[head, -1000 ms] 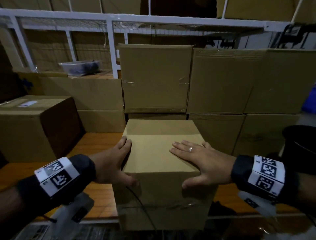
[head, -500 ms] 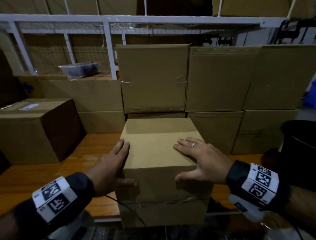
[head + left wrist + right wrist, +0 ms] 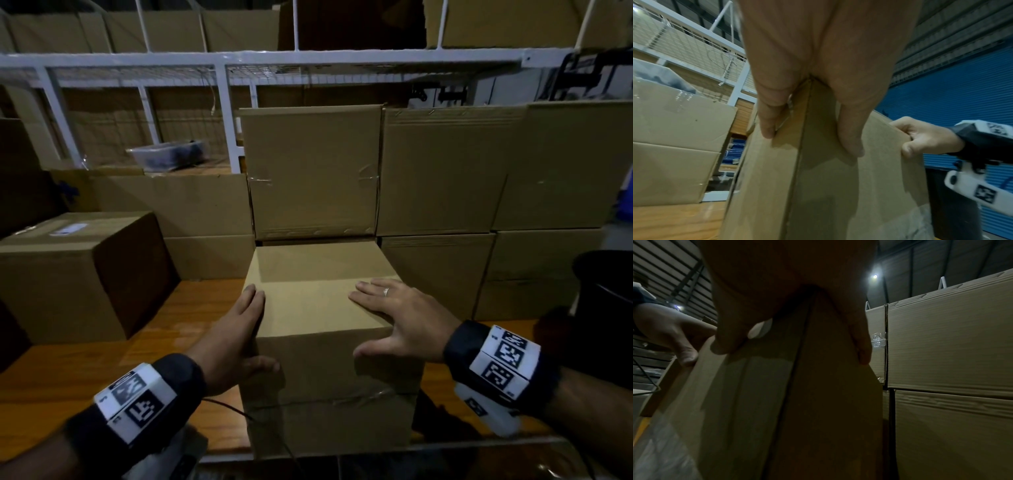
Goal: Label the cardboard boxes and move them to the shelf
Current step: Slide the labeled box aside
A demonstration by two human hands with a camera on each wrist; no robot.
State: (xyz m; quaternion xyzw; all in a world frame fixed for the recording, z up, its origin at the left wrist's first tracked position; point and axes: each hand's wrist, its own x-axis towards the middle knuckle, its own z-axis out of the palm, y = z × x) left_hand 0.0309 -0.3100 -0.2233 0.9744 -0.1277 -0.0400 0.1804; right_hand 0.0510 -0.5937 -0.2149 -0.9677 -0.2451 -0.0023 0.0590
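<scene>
A plain cardboard box point(image 3: 318, 308) stands on the wooden shelf board point(image 3: 102, 359), up against the stacked boxes point(image 3: 311, 171) behind it. My left hand point(image 3: 253, 332) straddles its near left corner, with straight fingers along the left side and the thumb on the front face. My right hand point(image 3: 387, 325) lies flat on the top at the near right corner, thumb down the front. In the left wrist view my left hand point(image 3: 809, 129) presses on the corner of the box point(image 3: 818, 186). The right wrist view shows my right hand point(image 3: 795, 352) on the box point(image 3: 797, 402). No label shows on this box.
A larger box with a white label point(image 3: 68, 228) sits on the board at left. More boxes point(image 3: 445, 171) fill the back and right. A white metal shelf frame point(image 3: 226, 113) runs above, with a clear tub point(image 3: 171, 154) behind it. A black bin point(image 3: 606, 291) stands at right.
Both hands stay on the box's near corners. The box has barely shifted. The head view has tilted up a little.
</scene>
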